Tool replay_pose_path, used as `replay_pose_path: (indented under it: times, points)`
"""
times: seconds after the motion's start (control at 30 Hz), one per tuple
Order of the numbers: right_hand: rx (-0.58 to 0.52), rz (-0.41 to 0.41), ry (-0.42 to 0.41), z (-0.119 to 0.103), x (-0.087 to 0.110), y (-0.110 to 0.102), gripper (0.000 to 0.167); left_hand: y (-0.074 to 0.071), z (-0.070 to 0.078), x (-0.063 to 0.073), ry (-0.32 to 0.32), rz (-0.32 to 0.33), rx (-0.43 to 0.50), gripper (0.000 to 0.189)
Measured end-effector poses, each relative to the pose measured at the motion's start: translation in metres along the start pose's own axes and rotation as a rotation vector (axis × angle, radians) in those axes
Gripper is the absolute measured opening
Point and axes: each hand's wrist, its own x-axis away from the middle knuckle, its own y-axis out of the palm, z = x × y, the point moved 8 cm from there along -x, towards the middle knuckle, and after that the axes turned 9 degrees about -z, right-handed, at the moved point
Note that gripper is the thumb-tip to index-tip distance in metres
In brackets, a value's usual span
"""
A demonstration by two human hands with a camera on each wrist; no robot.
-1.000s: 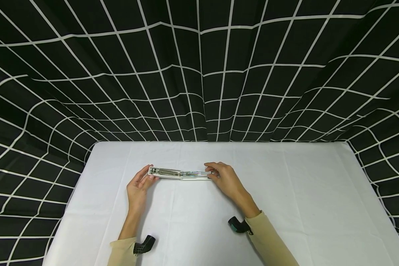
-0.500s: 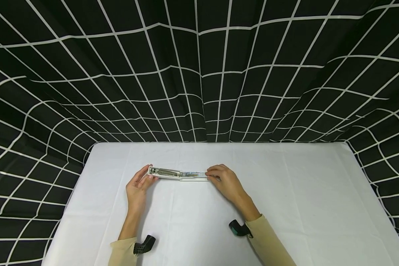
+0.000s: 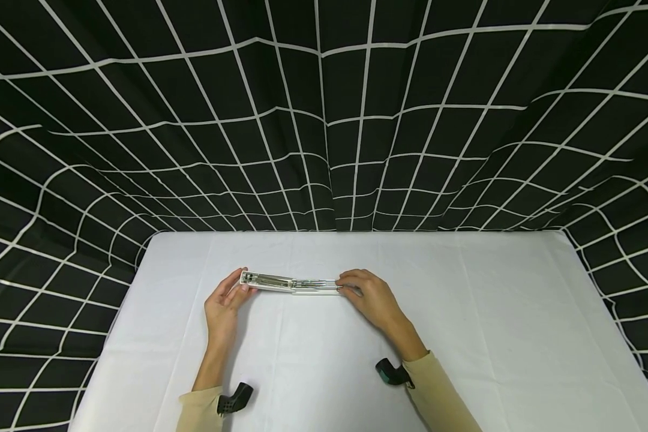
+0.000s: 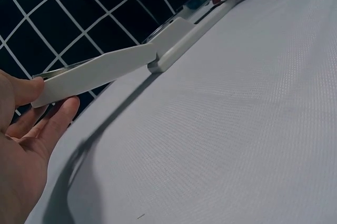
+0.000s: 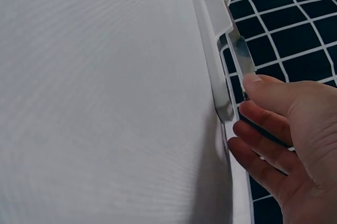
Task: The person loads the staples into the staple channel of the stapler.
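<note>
A white stapler (image 3: 267,282) lies swung open, its upper arm folded far back to the left and tilted up. My left hand (image 3: 222,312) grips the free end of that arm between thumb and fingers; the left wrist view shows the arm's white cover (image 4: 100,71). Over the stapler's base (image 5: 224,98) runs the shiny metal magazine (image 5: 243,56). My right hand (image 3: 375,300) pinches at the magazine's far end, thumb on top and index finger beneath, while its other fingers spread loosely beside the base. The fingertips hide that end in the head view.
A white cloth covers the table (image 3: 313,372). Behind it and at both sides hangs a black curtain (image 3: 302,138) with white grid lines. Black wrist cameras sit by both sleeves, the left camera (image 3: 235,398) and the right camera (image 3: 393,372).
The right hand's fingers, more spread a second ago, have drawn together at the magazine's end. That hand has shifted slightly right and nearer. The left hand and the stapler's arm have hardly moved.
</note>
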Motion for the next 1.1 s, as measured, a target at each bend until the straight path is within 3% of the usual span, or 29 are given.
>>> replay_pose_path:
  times: [0.37, 0.6, 0.8, 1.1]
  points:
    - [-0.172, -0.048, 0.072, 0.010, 0.002, 0.008, 0.054, 0.002, 0.005, 0.000, 0.036, -0.007, -0.016, 0.041]
    - [-0.236, -0.052, 0.078, 0.013, 0.001, 0.012, 0.053, 0.009, 0.012, 0.001, 0.079, -0.039, -0.037, 0.040]
    - [-0.332, -0.044, 0.111, 0.019, -0.001, 0.013, 0.052, 0.023, 0.023, 0.001, 0.130, -0.088, -0.090, 0.040]
    - [-0.334, -0.019, 0.112, 0.018, -0.002, 0.010, 0.050, 0.052, 0.043, 0.004, 0.306, -0.159, -0.243, 0.038]
